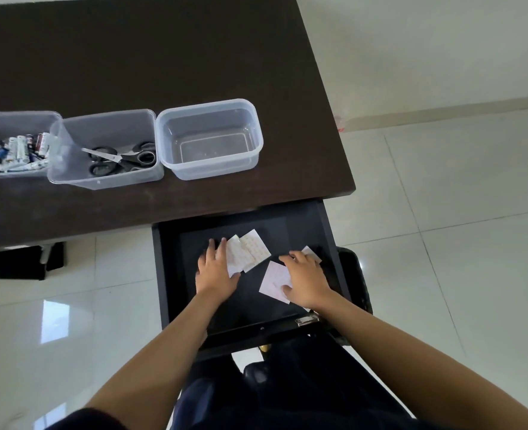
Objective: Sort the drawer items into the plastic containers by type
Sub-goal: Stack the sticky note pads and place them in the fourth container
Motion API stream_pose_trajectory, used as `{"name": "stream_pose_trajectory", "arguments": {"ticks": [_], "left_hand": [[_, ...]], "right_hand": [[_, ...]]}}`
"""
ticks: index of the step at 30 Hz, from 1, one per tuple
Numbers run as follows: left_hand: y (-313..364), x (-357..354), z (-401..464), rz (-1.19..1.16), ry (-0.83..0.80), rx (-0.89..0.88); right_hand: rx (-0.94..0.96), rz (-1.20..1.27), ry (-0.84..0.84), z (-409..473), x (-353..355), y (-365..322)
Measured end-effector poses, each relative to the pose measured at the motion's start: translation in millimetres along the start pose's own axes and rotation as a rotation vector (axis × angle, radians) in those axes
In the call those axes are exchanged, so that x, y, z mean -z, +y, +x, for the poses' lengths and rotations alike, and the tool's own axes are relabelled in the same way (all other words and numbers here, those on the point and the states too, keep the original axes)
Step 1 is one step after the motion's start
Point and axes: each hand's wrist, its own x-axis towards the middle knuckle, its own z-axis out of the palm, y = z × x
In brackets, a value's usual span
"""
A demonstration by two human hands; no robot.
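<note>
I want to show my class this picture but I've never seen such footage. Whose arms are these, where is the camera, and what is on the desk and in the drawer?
It is one view from a camera worn on a person's head, looking down at their own bare arms. The left hand and right hand lie flat on white cards in the open drawer; neither grips anything. On the desk stand three tubs: one with small tubes, one with scissors, one empty tub.

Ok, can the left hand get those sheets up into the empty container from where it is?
Probably yes: the left hand rests on the sheets in the open drawer, and the empty container sits uncovered near the desk edge, nothing between.
</note>
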Motion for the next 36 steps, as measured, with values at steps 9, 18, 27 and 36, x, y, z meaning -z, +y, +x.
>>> {"name": "stream_pose_trajectory", "arguments": {"ticks": [9,18,27,36], "left_hand": [[-4,5,12,-0.192,0.074,0.074],[0,19,-27,-0.475,0.238,-0.023],[-1,44,-50,-0.726,0.048,-0.071],[2,38,-63,-1.320,-0.135,0.270]], "right_hand": [[0.064,0.025,0.128,10,3,-5],[-0.079,0.825,0.266,15,7,-39],[-0.253,1.340,-0.294,25,18,-64],[-0.254,1.447,-0.122,27,15,-73]]}}
